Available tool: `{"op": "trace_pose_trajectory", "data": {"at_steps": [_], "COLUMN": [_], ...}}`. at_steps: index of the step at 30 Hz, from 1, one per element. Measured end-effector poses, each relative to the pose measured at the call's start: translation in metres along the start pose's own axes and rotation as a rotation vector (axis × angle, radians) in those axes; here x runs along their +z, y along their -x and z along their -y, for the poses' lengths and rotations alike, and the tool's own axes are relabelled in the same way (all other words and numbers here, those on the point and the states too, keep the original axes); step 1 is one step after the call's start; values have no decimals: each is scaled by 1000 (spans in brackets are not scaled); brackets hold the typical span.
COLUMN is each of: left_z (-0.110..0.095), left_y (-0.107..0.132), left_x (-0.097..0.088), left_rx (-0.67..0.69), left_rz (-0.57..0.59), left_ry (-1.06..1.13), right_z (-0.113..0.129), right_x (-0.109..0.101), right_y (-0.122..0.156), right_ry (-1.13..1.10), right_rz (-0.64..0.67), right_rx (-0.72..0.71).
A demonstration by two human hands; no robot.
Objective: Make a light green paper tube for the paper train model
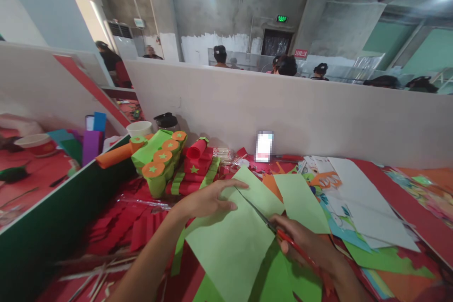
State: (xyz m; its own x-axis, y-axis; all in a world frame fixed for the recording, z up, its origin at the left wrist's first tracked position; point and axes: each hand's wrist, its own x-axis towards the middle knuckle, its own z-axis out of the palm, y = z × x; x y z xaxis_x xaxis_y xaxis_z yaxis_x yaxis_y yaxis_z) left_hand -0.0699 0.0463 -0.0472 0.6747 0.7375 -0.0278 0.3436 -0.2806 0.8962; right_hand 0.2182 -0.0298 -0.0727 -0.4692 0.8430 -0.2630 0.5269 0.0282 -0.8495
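Note:
A sheet of light green paper [230,245] lies in front of me, partly cut across near its far end. My left hand [214,197] presses on the sheet's left side, thumb and fingers closed over its edge. In my right hand [297,240] are scissors [260,214] with red handles. Their blades run along the cut, pointing up and left toward my left fingers. Another light green sheet [300,198] rests just right of the cut one. Brighter green paper [276,278] shows underneath.
At left stands a green paper model [155,151] with orange star-topped wheels, beside red paper rolls [194,170]. Red strips [116,226] and thin sticks [95,278] lie nearer. A lit phone [264,146] leans against the white partition [226,99]. White sheets [371,203] and scraps fill the right. People sit beyond.

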Motion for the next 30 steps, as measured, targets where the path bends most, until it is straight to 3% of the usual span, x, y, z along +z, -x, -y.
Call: {"op": "trace_pose_trajectory", "data": {"at_steps": [10, 21, 30], "left_z": [-2, 3, 3], "left_y": [-1, -2, -2], "left_x": [3, 3, 2], "left_rx": [27, 1, 7], "left_rz": [15, -2, -8], "left_ry": [-19, -5, -18], "right_z": [2, -12, 0], "right_x": [2, 9, 9], "right_y": [3, -6, -7], "right_ry": [15, -157, -191], "right_rz": [-8, 7, 10], "right_rx": [48, 37, 81]}}
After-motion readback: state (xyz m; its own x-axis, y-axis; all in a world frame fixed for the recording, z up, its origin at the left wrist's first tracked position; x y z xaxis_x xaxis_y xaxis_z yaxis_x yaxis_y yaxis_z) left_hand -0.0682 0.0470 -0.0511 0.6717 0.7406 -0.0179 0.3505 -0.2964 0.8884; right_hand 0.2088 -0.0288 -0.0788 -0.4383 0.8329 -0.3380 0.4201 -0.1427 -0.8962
